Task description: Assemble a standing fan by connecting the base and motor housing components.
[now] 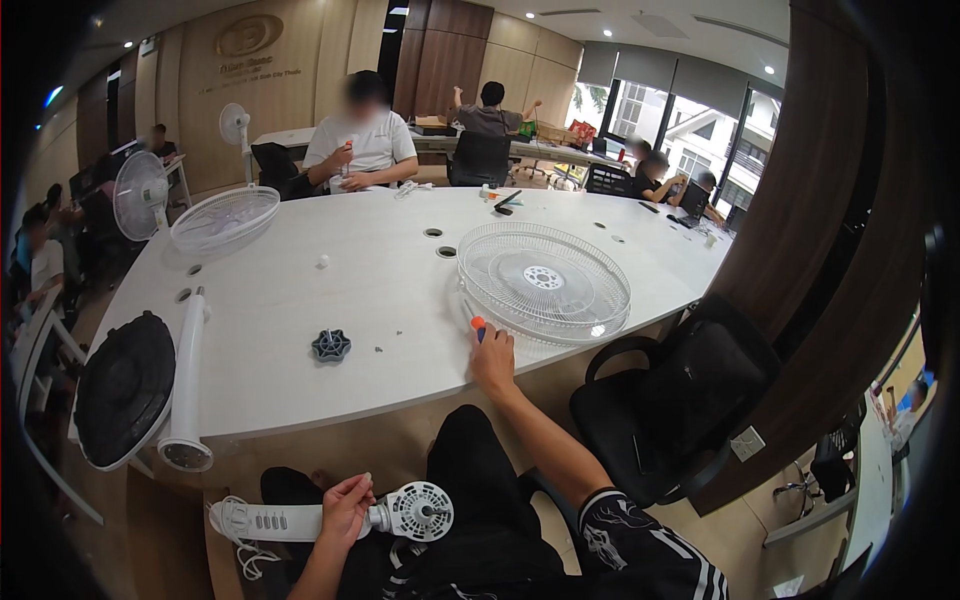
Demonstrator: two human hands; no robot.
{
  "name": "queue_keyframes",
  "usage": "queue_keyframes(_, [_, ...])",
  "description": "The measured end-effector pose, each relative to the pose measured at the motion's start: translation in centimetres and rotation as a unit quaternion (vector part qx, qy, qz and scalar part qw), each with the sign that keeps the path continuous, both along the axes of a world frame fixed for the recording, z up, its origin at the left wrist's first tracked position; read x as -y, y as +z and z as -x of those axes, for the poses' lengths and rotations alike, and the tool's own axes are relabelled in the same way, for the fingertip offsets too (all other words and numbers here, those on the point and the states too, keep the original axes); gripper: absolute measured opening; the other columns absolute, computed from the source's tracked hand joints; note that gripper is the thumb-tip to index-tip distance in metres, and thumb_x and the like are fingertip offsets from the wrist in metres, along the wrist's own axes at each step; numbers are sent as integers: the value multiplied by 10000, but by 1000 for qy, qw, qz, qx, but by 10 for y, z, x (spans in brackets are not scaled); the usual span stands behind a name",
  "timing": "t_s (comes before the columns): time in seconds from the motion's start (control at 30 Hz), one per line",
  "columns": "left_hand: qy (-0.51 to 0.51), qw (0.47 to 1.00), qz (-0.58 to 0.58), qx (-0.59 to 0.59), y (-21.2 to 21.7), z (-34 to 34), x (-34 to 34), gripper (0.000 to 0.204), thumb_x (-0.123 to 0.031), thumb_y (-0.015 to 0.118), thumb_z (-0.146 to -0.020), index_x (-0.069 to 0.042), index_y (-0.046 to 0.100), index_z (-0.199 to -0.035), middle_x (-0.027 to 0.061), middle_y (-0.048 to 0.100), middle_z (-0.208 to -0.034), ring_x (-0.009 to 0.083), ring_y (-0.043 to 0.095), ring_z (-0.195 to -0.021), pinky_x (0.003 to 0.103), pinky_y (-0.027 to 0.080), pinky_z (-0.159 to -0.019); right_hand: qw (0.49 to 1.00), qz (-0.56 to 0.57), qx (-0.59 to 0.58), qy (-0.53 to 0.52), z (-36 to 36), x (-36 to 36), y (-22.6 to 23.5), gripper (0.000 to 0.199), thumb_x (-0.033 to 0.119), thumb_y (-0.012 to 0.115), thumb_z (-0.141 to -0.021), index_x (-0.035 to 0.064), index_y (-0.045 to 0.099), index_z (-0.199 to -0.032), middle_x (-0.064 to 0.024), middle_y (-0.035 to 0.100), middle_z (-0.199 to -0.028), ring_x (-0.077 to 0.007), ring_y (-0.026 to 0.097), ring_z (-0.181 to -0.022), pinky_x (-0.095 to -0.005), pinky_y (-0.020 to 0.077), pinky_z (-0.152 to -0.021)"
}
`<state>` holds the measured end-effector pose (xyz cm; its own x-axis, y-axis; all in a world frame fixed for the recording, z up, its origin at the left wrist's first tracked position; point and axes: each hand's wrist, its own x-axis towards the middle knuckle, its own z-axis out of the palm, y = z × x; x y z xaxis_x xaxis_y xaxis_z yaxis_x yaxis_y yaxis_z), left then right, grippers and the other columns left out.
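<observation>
My right hand (pixel 493 360) reaches to the table's near edge, its fingers closed round a screwdriver with an orange and blue handle (pixel 479 325). Just beyond it lies a round white fan grille (pixel 545 277). Down at my lap rests a white fan body (pixel 285 521) with a row of buttons, a coiled cord and a round slotted motor housing (pixel 420 512). My left hand (pixel 346 510) is over the neck of this body, thumb and fingertips pinched together. Whatever small pale thing may be between them is too small to name.
On the white table (pixel 290 380) are a dark star-shaped knob (pixel 331 346), small screws, a white cap (pixel 322 261) and another grille (pixel 226 220). A white pole (pixel 187 390) and black round base (pixel 125 390) lie left. A black chair (pixel 670 410) stands right; a person (pixel 362 140) sits opposite.
</observation>
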<state>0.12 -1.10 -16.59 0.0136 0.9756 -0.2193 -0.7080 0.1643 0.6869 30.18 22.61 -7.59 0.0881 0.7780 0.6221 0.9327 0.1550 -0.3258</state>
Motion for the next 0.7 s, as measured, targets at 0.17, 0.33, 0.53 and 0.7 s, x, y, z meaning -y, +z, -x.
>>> queue_keyframes(0.17, [38, 999, 5, 3, 10, 32, -7, 138, -101, 693, -929, -25, 708, -1043, 69, 715, -928, 138, 670, -784, 282, 572, -736, 958, -10, -146, 246, 24, 104, 38, 370, 58, 628, -912, 0, 549, -1269, -221, 604, -1091, -375, 630, -960, -428, 509, -815])
queue_keyframes(0.33, [95, 994, -32, 50, 24, 46, -11, 138, -155, 676, -949, -64, 702, -1049, 57, 719, -981, 150, 686, -870, 310, 581, -825, 853, 163, -207, 451, 46, 207, 39, 423, 85, 624, -934, 29, 517, -1339, -173, 591, -1067, -294, 620, -910, -359, 503, -798])
queue_keyframes(0.53, [117, 986, -48, 109, 22, 34, -4, 142, -163, 678, -947, -84, 692, -1064, 45, 716, -1032, 148, 683, -944, 328, 579, -877, 806, 243, -236, 485, 67, 250, 7, 442, 82, 611, -944, 38, 495, -1368, -161, 569, -1101, -277, 601, -924, -356, 496, -787])
queue_keyframes(0.7, [85, 989, -65, 104, 22, 30, -2, 136, -154, 667, -954, -61, 683, -1053, 47, 704, -1017, 138, 683, -916, 294, 587, -852, 802, 243, -248, 486, 68, 255, 7, 443, 82, 620, -940, 29, 498, -1363, -172, 580, -1156, -293, 616, -997, -356, 502, -833])
